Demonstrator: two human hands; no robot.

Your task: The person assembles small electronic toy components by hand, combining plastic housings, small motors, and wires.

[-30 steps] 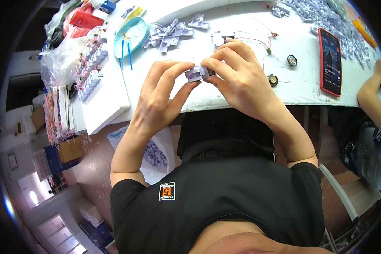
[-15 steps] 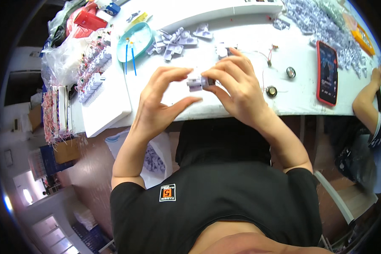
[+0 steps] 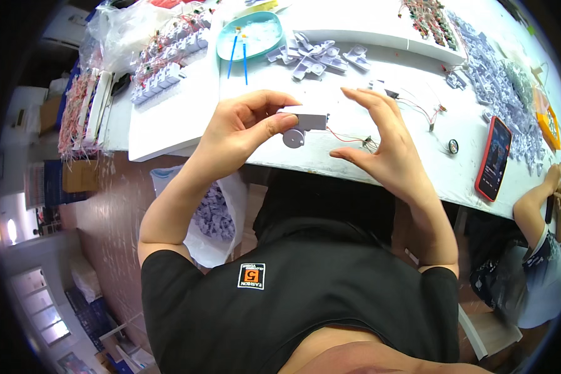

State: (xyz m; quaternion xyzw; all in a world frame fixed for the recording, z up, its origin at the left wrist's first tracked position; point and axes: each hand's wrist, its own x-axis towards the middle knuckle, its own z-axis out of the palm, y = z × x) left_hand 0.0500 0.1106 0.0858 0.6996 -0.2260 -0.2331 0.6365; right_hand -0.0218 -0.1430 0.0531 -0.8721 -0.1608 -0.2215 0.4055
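My left hand (image 3: 243, 128) pinches small grey plastic wheeled housing (image 3: 302, 123) at white tabletop (image 3: 187, 118) front edge; right hand (image 3: 386, 146) spread apart; red leads (image 3: 349, 138) dangle, apparently unfinished.

Bright, even overhead light, sharp centre, strong fisheye bending, black vignetted corners.

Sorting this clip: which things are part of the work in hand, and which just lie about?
In hand: grey part with red wires, held by left hand; right hand open beside it.

Lying about: phone, teal dish, loose grey parts, plastic bag.
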